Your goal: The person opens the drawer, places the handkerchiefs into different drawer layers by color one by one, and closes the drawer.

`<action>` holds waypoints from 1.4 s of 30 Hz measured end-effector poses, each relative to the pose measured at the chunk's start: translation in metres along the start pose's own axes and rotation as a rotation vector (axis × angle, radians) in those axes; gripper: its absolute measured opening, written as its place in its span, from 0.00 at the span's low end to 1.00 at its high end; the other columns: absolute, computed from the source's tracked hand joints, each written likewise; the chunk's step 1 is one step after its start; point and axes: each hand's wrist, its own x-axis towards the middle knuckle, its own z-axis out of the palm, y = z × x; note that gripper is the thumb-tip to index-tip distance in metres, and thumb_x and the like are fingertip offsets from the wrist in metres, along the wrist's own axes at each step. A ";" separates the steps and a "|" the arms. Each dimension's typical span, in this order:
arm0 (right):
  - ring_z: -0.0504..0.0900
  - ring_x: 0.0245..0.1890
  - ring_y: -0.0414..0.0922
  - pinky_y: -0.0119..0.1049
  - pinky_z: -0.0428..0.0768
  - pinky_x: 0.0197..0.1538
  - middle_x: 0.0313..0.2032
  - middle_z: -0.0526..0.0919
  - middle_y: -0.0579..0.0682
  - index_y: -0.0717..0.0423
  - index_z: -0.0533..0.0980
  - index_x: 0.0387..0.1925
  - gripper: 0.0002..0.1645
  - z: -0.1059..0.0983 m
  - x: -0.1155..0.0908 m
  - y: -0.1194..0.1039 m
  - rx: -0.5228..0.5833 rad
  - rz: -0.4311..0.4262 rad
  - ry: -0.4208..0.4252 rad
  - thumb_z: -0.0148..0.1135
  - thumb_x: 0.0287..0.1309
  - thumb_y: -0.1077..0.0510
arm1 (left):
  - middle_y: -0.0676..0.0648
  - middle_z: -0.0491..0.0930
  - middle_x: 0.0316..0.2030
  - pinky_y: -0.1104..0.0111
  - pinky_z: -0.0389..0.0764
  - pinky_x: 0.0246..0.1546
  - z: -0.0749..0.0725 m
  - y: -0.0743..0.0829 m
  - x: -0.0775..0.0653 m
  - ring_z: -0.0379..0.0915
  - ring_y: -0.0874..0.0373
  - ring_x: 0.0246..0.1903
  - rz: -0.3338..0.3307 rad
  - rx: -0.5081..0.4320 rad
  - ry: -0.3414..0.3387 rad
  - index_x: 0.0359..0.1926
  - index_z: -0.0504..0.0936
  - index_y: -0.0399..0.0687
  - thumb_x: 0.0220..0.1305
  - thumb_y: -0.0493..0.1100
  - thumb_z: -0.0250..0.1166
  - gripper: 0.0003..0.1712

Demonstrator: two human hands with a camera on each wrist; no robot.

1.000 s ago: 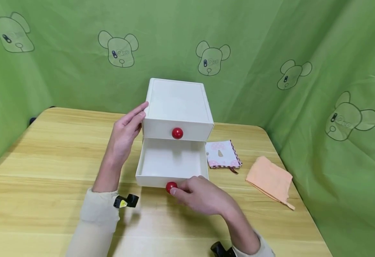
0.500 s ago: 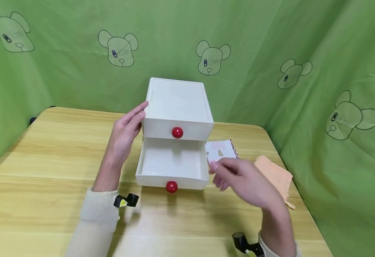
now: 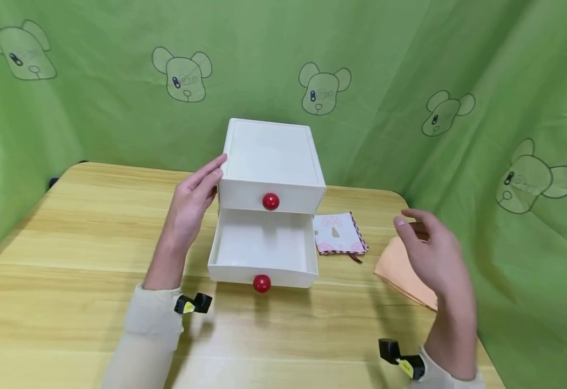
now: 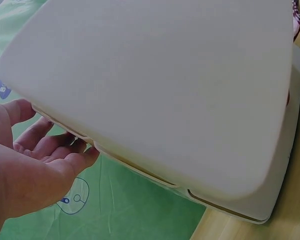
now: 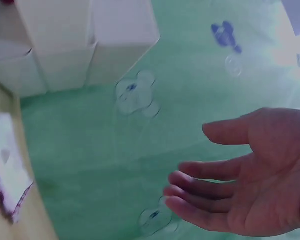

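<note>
A white two-drawer box (image 3: 274, 148) stands on the table in the head view. Its lower drawer (image 3: 264, 246) is pulled out and bare inside; a round red knob (image 3: 262, 283) is on its front. The upper drawer, also with a red knob (image 3: 271, 201), is closed. My left hand (image 3: 191, 205) rests against the box's left side, thumb and fingertips touching it, as the left wrist view also shows. My right hand (image 3: 436, 256) hovers over a folded orange cloth (image 3: 402, 273), partly covering it from sight. Its fingers are loosely bent with nothing between them.
A folded white cloth (image 3: 337, 232) with pink print and a checked edge lies just right of the box. Green curtain (image 3: 254, 65) with bear-head drawings hangs behind and at both sides of the wooden table (image 3: 94, 243).
My right hand has let go of the lower drawer's red knob and moved right, past the white cloth, to above the orange cloth. The left hand stays against the box.
</note>
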 end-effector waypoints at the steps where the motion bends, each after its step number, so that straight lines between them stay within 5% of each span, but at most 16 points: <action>1: 0.71 0.63 0.67 0.59 0.75 0.54 0.63 0.73 0.72 0.58 0.59 0.76 0.41 0.000 0.004 0.005 0.008 0.014 0.004 0.41 0.76 0.35 | 0.52 0.66 0.74 0.57 0.61 0.77 0.000 0.000 0.000 0.61 0.54 0.74 0.001 0.000 0.002 0.69 0.76 0.57 0.74 0.53 0.61 0.25; 13: 0.63 0.69 0.72 0.67 0.71 0.62 0.71 0.62 0.75 0.61 0.49 0.79 0.44 -0.002 0.038 0.068 0.046 0.200 0.065 0.39 0.77 0.37 | 0.52 0.66 0.74 0.58 0.61 0.76 0.003 0.001 0.000 0.61 0.55 0.74 0.008 -0.014 -0.008 0.69 0.76 0.56 0.75 0.52 0.61 0.25; 26: 0.63 0.68 0.71 0.64 0.67 0.68 0.70 0.60 0.77 0.68 0.52 0.77 0.41 0.007 0.057 0.142 0.013 0.400 0.080 0.39 0.76 0.44 | 0.52 0.67 0.74 0.58 0.61 0.76 0.003 -0.001 0.000 0.61 0.55 0.74 0.004 -0.013 -0.006 0.69 0.76 0.56 0.75 0.52 0.61 0.25; 34: 0.63 0.68 0.71 0.63 0.65 0.70 0.70 0.61 0.76 0.68 0.53 0.76 0.42 0.009 0.061 0.167 -0.026 0.455 0.104 0.44 0.74 0.44 | 0.52 0.66 0.74 0.58 0.62 0.76 0.003 -0.001 -0.001 0.62 0.54 0.74 -0.005 -0.007 -0.001 0.69 0.76 0.57 0.75 0.53 0.61 0.25; 40: 0.53 0.72 0.74 0.65 0.57 0.74 0.73 0.52 0.77 0.69 0.47 0.78 0.46 0.006 0.062 0.177 -0.038 0.522 0.049 0.44 0.73 0.41 | 0.52 0.66 0.75 0.57 0.61 0.77 0.001 -0.001 -0.001 0.61 0.54 0.74 -0.002 0.002 -0.001 0.69 0.75 0.58 0.75 0.53 0.61 0.25; 42: 0.60 0.68 0.74 0.64 0.65 0.70 0.70 0.56 0.80 0.71 0.48 0.77 0.48 0.006 0.061 0.179 -0.034 0.533 0.016 0.46 0.72 0.41 | 0.52 0.66 0.75 0.57 0.61 0.77 0.001 -0.001 -0.001 0.60 0.54 0.74 0.001 0.001 0.000 0.70 0.75 0.57 0.74 0.53 0.61 0.26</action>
